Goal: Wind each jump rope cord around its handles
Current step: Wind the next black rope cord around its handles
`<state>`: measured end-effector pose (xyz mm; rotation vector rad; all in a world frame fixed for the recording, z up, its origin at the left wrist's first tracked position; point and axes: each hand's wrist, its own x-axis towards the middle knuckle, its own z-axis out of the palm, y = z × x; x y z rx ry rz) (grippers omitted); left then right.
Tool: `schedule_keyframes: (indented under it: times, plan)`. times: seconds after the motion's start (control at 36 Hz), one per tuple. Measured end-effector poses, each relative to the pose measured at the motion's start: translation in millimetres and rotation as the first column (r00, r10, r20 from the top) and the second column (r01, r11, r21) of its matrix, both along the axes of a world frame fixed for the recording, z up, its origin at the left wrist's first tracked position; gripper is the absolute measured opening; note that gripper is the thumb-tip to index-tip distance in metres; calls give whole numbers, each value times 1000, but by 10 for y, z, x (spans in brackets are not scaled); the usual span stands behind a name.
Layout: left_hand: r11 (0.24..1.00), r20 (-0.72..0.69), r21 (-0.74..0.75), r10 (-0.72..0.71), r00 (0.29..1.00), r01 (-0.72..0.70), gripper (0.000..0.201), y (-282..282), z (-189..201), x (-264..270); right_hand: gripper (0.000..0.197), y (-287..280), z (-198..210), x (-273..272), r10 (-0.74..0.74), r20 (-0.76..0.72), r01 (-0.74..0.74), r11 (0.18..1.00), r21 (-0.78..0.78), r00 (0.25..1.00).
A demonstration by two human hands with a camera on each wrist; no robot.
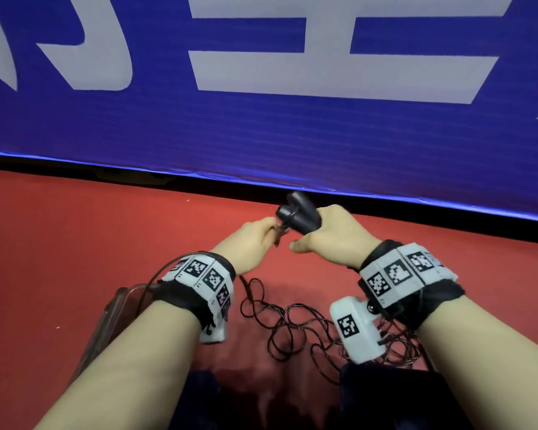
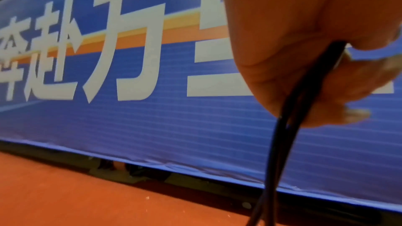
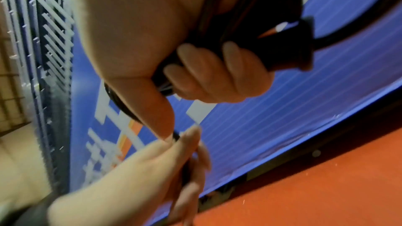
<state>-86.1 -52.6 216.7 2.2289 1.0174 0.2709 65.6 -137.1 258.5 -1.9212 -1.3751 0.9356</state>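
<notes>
The right hand curls its fingers around the black handles. Just below those fingers, the left hand pinches the cord.

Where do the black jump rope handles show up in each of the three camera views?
Head: the black handles sit at centre, gripped by the right hand.
Left wrist: handles not in view; only the cord hangs from the left hand.
Right wrist: handles at upper right, wrapped by the fingers.
Shared landmark: the blue banner.
</notes>
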Motion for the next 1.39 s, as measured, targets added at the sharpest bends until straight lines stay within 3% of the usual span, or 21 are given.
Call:
schedule_keyframes:
  times: [0.08, 0.17, 0.28, 0.33, 0.42, 0.56, 0.64, 0.78, 0.86, 0.97, 1.19, 1.39]
  plan:
    - [1000, -51, -7, -16, 999, 15, 25, 44, 80, -85, 40, -12, -36, -125, 141, 68, -137, 989, -63, 988]
    - [998, -135, -11, -68, 988, 67, 32, 55, 118, -113, 30, -43, -15, -156, 246, 247, -227, 968, -103, 937]
    - [987, -262, 8, -154, 953, 162, 17, 94, 75, -129, 26, -112, -34, -278, 465, 444, -374, 884, -281, 766]
    - [986, -304, 49, -137, 943, 159, 25, 99, 99, -140, 15, -123, -105, -338, 543, 508, -400, 839, -369, 669]
    - [962, -384, 213, -81, 920, 174, 33, 73, 135, -125, 9, -102, -205, -363, 563, 548, -360, 823, -439, 619]
    - [845, -434, 480, -4, 901, 235, 19, -2, 154, -36, 10, -26, -302, -298, 464, 600, -240, 876, -418, 651]
    - [793, -429, 548, -5, 903, 265, 11, -110, 172, 48, 13, 7, -369, -247, 352, 611, -142, 920, -366, 709]
    - [879, -177, 464, -30, 984, 111, 19, -178, 227, 107, 13, 129, -344, -4, 48, 545, 95, 968, -230, 837]
    - [963, -28, 266, -31, 999, 38, 33, -217, 210, 143, 9, 176, -292, 146, -96, 435, 187, 968, -170, 895]
    - [981, -25, 177, -75, 997, 79, 35, -192, 138, 170, 9, 201, -227, 230, -181, 328, 238, 961, -140, 927]
    - [967, -205, 248, -5, 979, 57, 39, -109, -19, 137, 12, 182, -140, 216, -221, 276, 253, 964, -85, 935]
    - [998, -188, -56, -29, 982, 19, 29, -22, -70, 62, 36, 44, 45, 19, 80, 71, -73, 993, -87, 994]
